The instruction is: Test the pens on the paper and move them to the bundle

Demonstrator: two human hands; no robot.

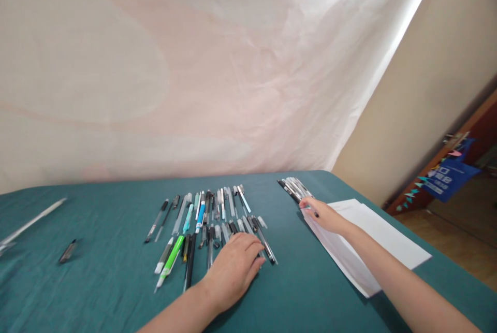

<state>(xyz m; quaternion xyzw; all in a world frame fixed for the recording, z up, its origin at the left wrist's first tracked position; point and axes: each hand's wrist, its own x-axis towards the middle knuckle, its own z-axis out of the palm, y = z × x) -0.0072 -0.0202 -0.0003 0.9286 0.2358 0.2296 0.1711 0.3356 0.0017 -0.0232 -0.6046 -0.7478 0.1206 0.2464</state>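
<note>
My left hand (234, 265) lies palm down on the teal tablecloth (97, 281), fingers curled over the near right end of a spread of several pens (205, 219). A green and white pen (171, 260) lies at the spread's near left. My right hand (322, 214) reaches to the far right, fingers closed on a dark pen at the edge of a small bundle of pens (293, 188), resting on the far corner of a white sheet of paper (368, 240).
A long white pen (34, 221) and a short dark piece (68, 251) lie at the far left of the table. A pale cloth backdrop (194, 63) hangs behind. The table's right edge drops to a wooden floor beside a blue sign (446, 177).
</note>
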